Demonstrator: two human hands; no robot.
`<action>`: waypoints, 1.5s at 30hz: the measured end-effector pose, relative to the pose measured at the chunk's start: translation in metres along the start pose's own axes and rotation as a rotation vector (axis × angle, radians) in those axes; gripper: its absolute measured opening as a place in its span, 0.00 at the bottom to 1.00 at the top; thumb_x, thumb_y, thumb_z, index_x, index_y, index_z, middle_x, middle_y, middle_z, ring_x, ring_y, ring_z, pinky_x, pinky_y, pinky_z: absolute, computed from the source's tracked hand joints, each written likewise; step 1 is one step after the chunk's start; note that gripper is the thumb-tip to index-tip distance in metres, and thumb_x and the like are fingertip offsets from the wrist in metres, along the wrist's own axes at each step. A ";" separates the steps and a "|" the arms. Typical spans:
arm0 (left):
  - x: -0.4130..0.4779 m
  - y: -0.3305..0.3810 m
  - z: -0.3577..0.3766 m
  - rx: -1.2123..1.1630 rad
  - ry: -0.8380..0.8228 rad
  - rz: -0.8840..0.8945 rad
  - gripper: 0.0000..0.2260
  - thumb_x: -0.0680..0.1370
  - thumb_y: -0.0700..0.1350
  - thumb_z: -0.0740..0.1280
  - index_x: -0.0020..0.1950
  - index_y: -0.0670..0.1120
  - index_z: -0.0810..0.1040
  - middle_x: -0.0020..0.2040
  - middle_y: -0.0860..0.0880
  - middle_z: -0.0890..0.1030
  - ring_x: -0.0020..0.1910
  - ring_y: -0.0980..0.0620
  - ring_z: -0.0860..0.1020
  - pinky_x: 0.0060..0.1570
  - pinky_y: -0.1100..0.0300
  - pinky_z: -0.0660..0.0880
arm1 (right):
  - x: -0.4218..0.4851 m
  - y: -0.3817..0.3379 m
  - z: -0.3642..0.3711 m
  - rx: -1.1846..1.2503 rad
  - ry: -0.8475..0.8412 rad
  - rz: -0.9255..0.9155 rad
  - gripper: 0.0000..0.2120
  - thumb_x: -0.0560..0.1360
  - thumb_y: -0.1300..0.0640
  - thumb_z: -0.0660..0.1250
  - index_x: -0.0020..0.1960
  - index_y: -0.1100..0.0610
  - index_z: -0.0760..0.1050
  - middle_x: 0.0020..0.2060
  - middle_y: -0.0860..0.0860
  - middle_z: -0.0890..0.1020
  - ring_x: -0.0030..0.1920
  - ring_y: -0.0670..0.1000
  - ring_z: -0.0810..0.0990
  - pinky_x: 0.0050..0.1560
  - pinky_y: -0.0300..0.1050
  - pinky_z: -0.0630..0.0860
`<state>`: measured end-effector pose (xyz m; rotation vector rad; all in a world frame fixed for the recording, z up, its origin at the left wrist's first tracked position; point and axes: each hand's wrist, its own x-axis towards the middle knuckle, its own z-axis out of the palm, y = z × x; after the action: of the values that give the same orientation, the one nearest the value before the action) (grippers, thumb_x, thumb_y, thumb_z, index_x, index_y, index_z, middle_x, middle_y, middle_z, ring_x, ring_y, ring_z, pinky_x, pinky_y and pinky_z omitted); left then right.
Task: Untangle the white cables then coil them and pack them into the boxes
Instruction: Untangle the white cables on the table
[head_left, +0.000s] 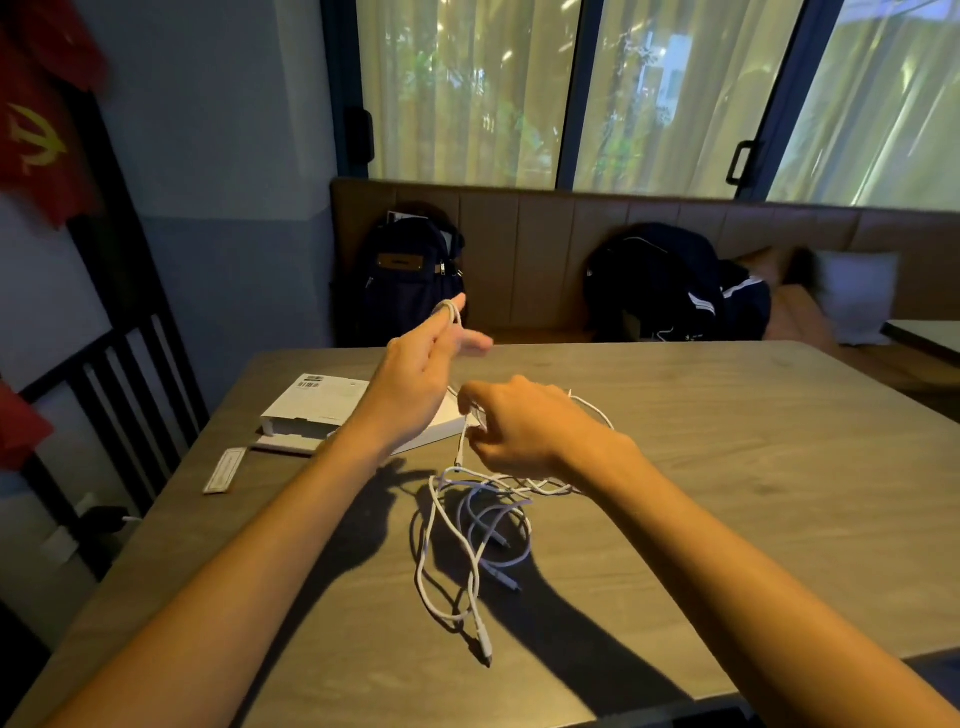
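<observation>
The white cables lie tangled on the surface; they look limp and light. The left hand carries a loop on straight fingers, the right hand pinches a strand. I'd grasp near a plug.

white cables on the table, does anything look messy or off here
Yes: the white cables lie in a tangled heap of crossing loops on the table, with one plug end trailing toward the near edge. A strand is looped over a finger of the left hand, and the right hand pinches the cable. Nothing looks damaged.
</observation>
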<state>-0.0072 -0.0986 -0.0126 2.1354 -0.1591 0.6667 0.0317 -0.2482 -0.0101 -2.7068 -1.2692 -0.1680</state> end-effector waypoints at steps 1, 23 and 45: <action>0.000 -0.007 -0.002 0.128 -0.038 0.038 0.17 0.87 0.48 0.52 0.70 0.47 0.76 0.64 0.52 0.80 0.52 0.67 0.75 0.60 0.60 0.74 | 0.000 0.000 -0.005 -0.018 0.043 -0.010 0.11 0.78 0.52 0.65 0.60 0.51 0.73 0.48 0.52 0.83 0.46 0.55 0.81 0.46 0.52 0.79; -0.006 -0.023 -0.044 -0.022 -0.200 -0.130 0.25 0.79 0.58 0.66 0.34 0.38 0.77 0.30 0.47 0.71 0.33 0.51 0.69 0.40 0.53 0.69 | 0.013 0.036 -0.013 0.406 0.382 -0.009 0.17 0.79 0.42 0.65 0.45 0.53 0.82 0.39 0.46 0.82 0.42 0.42 0.78 0.43 0.39 0.73; -0.011 -0.008 -0.025 -0.679 -0.323 -0.427 0.24 0.82 0.56 0.60 0.27 0.51 0.64 0.29 0.52 0.58 0.28 0.54 0.57 0.30 0.62 0.64 | -0.003 0.025 -0.009 0.569 0.597 -0.127 0.05 0.78 0.58 0.71 0.52 0.59 0.83 0.44 0.49 0.84 0.43 0.46 0.84 0.43 0.44 0.84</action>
<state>-0.0244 -0.0759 -0.0120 1.5257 -0.0808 -0.0050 0.0483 -0.2679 -0.0036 -1.8951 -1.0859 -0.4983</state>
